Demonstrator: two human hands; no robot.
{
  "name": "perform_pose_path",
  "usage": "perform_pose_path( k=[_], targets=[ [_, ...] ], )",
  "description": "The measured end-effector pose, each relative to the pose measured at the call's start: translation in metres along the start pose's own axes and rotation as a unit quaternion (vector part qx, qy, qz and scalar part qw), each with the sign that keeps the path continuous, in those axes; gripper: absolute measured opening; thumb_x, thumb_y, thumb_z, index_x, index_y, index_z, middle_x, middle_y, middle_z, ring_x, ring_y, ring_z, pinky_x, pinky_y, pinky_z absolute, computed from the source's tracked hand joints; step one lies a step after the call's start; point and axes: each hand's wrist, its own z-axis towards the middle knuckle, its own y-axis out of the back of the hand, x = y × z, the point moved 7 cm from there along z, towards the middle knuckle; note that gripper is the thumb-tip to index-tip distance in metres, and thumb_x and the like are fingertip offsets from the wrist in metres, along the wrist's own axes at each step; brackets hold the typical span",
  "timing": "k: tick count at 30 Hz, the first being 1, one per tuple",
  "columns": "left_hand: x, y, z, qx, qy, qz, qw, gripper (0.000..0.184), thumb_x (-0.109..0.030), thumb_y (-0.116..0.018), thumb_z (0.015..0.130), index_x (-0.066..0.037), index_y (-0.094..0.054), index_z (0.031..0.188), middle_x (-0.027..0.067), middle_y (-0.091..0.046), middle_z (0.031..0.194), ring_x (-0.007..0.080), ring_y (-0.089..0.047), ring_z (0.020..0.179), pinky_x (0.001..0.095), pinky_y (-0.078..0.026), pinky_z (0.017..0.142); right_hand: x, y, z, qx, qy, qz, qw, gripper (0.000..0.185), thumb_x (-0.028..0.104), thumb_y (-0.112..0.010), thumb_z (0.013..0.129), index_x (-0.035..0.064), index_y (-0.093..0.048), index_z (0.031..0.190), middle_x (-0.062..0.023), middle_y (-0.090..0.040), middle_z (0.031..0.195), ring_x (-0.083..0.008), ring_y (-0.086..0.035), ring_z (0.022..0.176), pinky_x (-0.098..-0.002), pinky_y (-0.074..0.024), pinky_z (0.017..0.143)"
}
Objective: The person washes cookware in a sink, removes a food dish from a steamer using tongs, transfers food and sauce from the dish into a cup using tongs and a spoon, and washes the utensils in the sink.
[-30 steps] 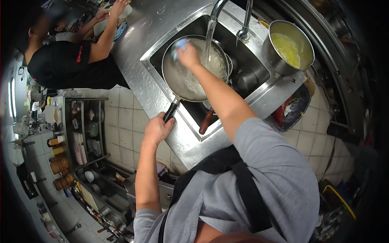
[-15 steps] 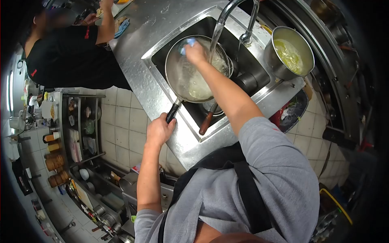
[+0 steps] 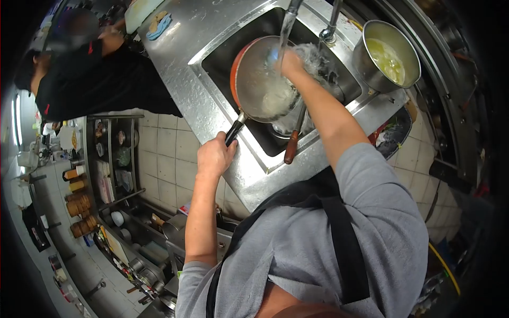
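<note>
My left hand point(image 3: 214, 155) is wrapped round the black handle point(image 3: 234, 132) of a frying pan point(image 3: 260, 90), which is tilted over the sink point(image 3: 214, 63) so that its orange outside shows on the left. Inside the pan, my right hand point(image 3: 290, 63) presses a blue and white cloth or sponge point(image 3: 274, 54), blurred by motion. Water from the tap point(image 3: 293, 8) runs down beside this hand and splashes off the pan's right side. Under the pan lies another vessel with a brown wooden handle point(image 3: 291, 147), partly hidden.
A steel pot point(image 3: 371, 71) of yellowish liquid stands at the sink's right corner. Blue and tan cloths point(image 3: 159, 26) lie on the steel counter point(image 3: 183, 47). A co-worker in black point(image 3: 106, 79) stands at the left. Shelves point(image 3: 108, 153) stand beyond the tiled floor.
The pan has tipped, showing its orange outside, and water now spills off its right side. My right hand has moved right across the pan with the cloth. The co-worker's arms have shifted.
</note>
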Motion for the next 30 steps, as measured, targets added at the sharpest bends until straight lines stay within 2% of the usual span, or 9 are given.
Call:
perform_pose_path(
  k=[3,7,11,15,18,21,25,27,30],
  targets=[
    [-0.004,-0.002,0.0,-0.014,-0.013,0.027,0.999,0.035,-0.039,-0.064,0.09,-0.004,-0.062,0.096,0.0224,-0.069,0.078,0.0408,-0.068,0.078,0.0496,-0.053,0.073,0.048,-0.007,0.009,-0.032,-0.096,0.225,0.969,0.036,0.028,-0.065,0.082,0.0008,-0.068,0.106,-0.0239,-0.069,0.109,-0.0412,-0.067,0.103,-0.0484,-0.0545,0.089],
    [-0.003,-0.001,0.004,-0.006,0.021,0.036,0.999,0.037,-0.04,-0.064,0.09,-0.004,-0.062,0.099,0.0232,-0.07,0.081,0.0413,-0.068,0.082,0.0494,-0.053,0.076,0.111,-0.043,-0.077,0.08,0.113,0.173,0.975,0.048,0.014,-0.058,0.084,-0.0012,-0.048,0.129,-0.0288,-0.051,0.131,-0.0461,-0.054,0.12,-0.0502,-0.0457,0.101],
    [0.001,0.001,0.002,0.011,0.039,-0.034,0.999,0.038,-0.041,-0.064,0.09,-0.004,-0.064,0.101,0.0218,-0.07,0.084,0.0412,-0.068,0.086,0.0481,-0.053,0.079,0.032,-0.065,-0.103,0.201,0.196,-0.099,0.955,0.032,0.017,-0.062,0.082,0.0064,-0.067,0.113,-0.0183,-0.067,0.117,-0.0358,-0.065,0.109,-0.0448,-0.0544,0.088],
    [-0.002,0.002,0.003,0.023,0.025,-0.003,0.999,0.038,-0.04,-0.063,0.09,-0.005,-0.064,0.102,0.0214,-0.071,0.085,0.0412,-0.068,0.087,0.0478,-0.053,0.08,-0.034,-0.034,-0.009,0.016,0.194,-0.309,0.931,0.023,0.029,-0.067,0.083,0.0126,-0.075,0.096,-0.0119,-0.072,0.103,-0.0263,-0.07,0.096,-0.0397,-0.057,0.075],
    [-0.006,-0.003,0.003,0.027,0.025,0.005,0.999,0.038,-0.04,-0.063,0.09,-0.004,-0.065,0.103,0.0221,-0.071,0.086,0.0411,-0.068,0.088,0.0478,-0.053,0.08,0.005,0.028,0.008,-0.052,0.055,-0.056,0.996,0.024,0.028,-0.062,0.086,0.0079,-0.073,0.094,-0.0181,-0.071,0.107,-0.0326,-0.071,0.096,-0.0445,-0.0581,0.078],
    [-0.008,0.001,0.005,0.025,0.04,0.024,0.999,0.04,-0.042,-0.062,0.09,-0.004,-0.064,0.102,0.0248,-0.07,0.09,0.043,-0.067,0.091,0.0493,-0.051,0.081,0.064,-0.01,-0.013,-0.094,0.084,0.091,0.988,0.037,0.023,-0.062,0.082,0.0035,-0.059,0.113,-0.023,-0.064,0.11,-0.0396,-0.065,0.102,-0.0495,-0.0534,0.088],
    [-0.006,0.003,0.005,0.017,0.039,0.025,0.999,0.038,-0.04,-0.062,0.09,-0.004,-0.064,0.103,0.0233,-0.071,0.089,0.0415,-0.068,0.089,0.0481,-0.052,0.081,0.072,-0.07,-0.093,0.054,0.273,0.005,0.96,0.042,0.015,-0.06,0.082,0.0068,-0.056,0.123,-0.0196,-0.063,0.116,-0.0357,-0.065,0.108,-0.0464,-0.0518,0.093],
    [-0.007,0.002,0.004,0.044,0.044,-0.031,0.998,0.039,-0.04,-0.063,0.089,-0.003,-0.064,0.102,0.0237,-0.07,0.09,0.0416,-0.068,0.089,0.0476,-0.052,0.081,0.023,-0.078,-0.079,0.21,0.239,-0.195,0.928,0.042,0.021,-0.063,0.083,0.0078,-0.057,0.123,-0.0157,-0.069,0.111,-0.0334,-0.068,0.104,-0.0455,-0.0524,0.092],
    [-0.004,-0.002,0.002,0.04,0.034,-0.033,0.998,0.041,-0.04,-0.063,0.089,-0.002,-0.065,0.104,0.0238,-0.07,0.09,0.0416,-0.067,0.089,0.0468,-0.052,0.082,-0.022,-0.071,-0.02,0.152,0.105,-0.168,0.968,0.043,0.031,-0.067,0.083,0.0081,-0.06,0.119,-0.0138,-0.072,0.108,-0.0329,-0.069,0.1,-0.045,-0.053,0.09]
  ],
)
